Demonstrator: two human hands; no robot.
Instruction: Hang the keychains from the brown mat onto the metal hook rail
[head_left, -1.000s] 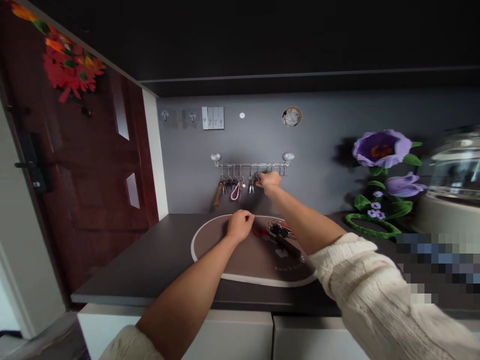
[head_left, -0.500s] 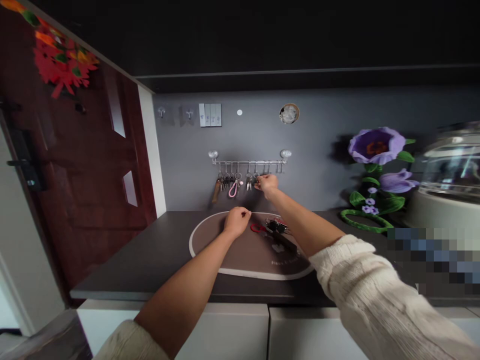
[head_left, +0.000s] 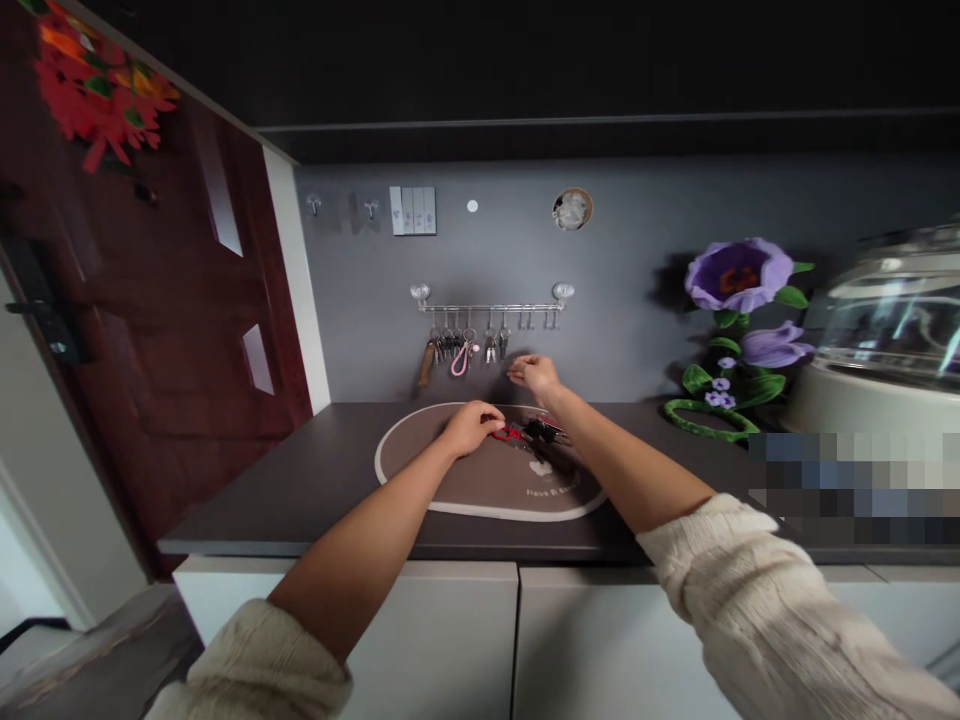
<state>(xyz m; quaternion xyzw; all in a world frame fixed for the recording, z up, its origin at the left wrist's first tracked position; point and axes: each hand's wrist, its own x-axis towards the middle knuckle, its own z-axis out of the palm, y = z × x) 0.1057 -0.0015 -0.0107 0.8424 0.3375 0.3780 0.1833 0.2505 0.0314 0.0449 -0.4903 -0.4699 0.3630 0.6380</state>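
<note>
My left hand is low over the mat, thumb and fingertips slightly apart at a red loop; whether they touch it is unclear. The loop lies with a bunch of dark keys on the brown oval mat. My right hand hovers just below the hook rail, fingers loosely stretched and holding nothing I can see. Above, the clear hook rail carries several key rings, including keys with a brown tag, a pink strap and small silver keys.
Purple fabric flowers with a green ring base stand at the right, beside a glass-topped appliance. A dark cabinet overhangs the counter. At the left is a red-brown door.
My right hand has come away from the rail, leaving keys hanging on a hook there. My left hand has moved to the red loop, its fingers parting. The view has shifted slightly.
</note>
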